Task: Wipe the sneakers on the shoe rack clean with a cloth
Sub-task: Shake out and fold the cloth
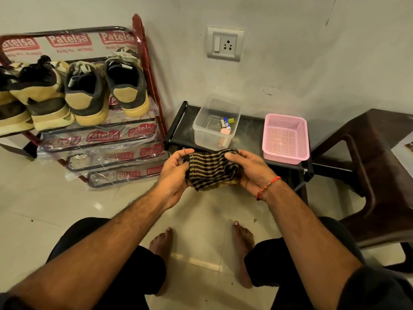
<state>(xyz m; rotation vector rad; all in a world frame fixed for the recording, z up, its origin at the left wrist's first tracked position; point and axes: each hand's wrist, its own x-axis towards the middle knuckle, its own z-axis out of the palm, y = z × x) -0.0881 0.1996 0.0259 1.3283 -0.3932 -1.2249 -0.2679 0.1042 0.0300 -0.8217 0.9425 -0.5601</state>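
The person is sitting low with both hands out in front, holding a striped cloth (213, 170) stretched and bunched between them; the left hand (176, 173) is pinching its left edge with thumb and fingers closed on the fabric, and the right hand (249, 170) is clamping the right edge the same way, so each grip is closed on the cloth and nothing else. The sneakers (89, 92) are resting heels-out on the top shelf of the shoe rack (143, 63), far and to the left, well apart from both hands, and no wiping appears to have started. The likeliest trouble from here is in the reach: the rack looks light and is wrapped in loose plastic, so a hard rub on a shoe left in place could slide it back, tip it off the shelf or nudge its neighbour. A loosely bunched cloth could also slip in the grip and smear dirt instead of lifting it. Just beyond the hands, a low black bench (250, 128) is carrying a clear container (215, 124) and a pink basket (285, 138), and a trailing cloth corner could catch either.
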